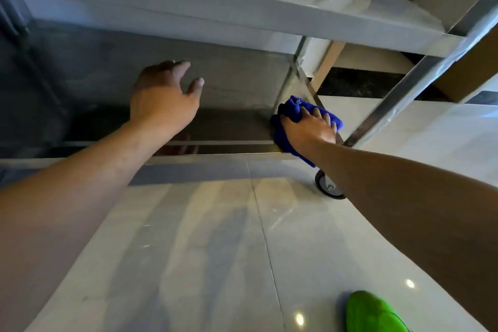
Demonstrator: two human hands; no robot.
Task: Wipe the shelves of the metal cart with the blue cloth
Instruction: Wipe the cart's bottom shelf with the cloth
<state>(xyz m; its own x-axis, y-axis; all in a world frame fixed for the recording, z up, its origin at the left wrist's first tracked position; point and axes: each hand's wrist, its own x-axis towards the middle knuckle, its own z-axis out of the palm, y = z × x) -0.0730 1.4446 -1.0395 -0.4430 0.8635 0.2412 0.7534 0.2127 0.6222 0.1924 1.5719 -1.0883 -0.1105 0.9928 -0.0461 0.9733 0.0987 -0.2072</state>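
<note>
Head view: right hand (pixel 310 129) presses cloth (pixel 293 110) onto bottom shelf (pixel 229 127) at right corner. Left hand (pixel 164 97) hovers, fingers relaxed, holding nothing (apart from cloth). Shelf's long axis runs leftward; unwiped span probably lies that way.

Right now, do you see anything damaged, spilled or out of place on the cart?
Nothing stands out. The right hand presses the blue cloth on the right corner of the bottom shelf; the left hand hovers open over it. No spill or dent shows on the metal cart.
</note>
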